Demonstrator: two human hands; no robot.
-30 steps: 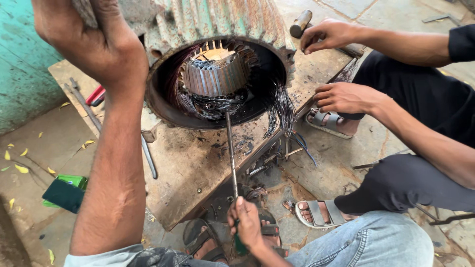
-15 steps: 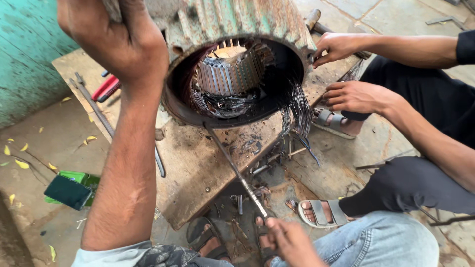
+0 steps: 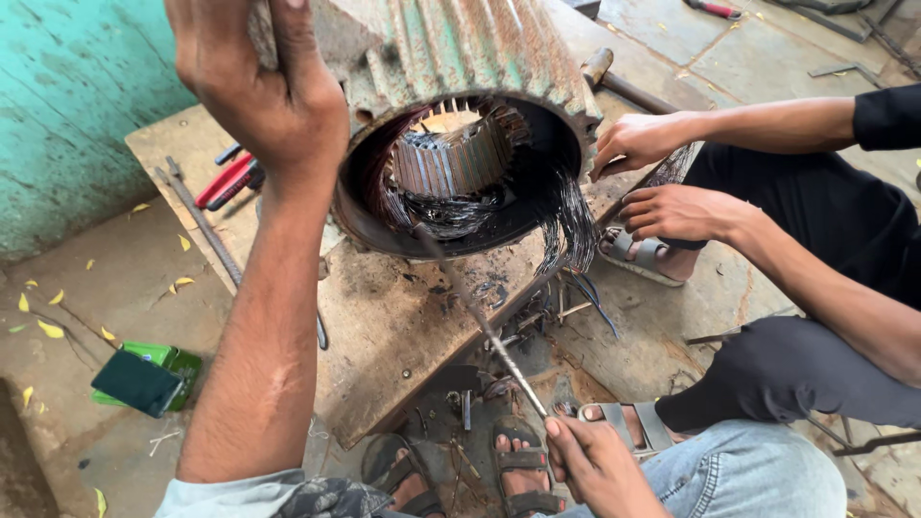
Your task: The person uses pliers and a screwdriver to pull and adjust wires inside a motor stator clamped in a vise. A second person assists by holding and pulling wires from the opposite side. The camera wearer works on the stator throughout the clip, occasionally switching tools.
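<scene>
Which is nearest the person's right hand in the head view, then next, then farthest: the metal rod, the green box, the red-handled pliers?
From the right hand:
1. Metal rod: held in that hand, running up into the motor housing.
2. Green box: on the floor, far left.
3. Red-handled pliers: upper left, on the plate behind the left forearm.

Head view, close, apparently steeply downward

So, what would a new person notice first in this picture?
First, the big rusty motor housing at the top centre, open at the front, with dark wires hanging out of it. The left hand grips its upper edge, and the right hand, at the bottom, holds a long metal rod that reaches into the opening. A co-worker's two hands rest on the housing's right.
</scene>
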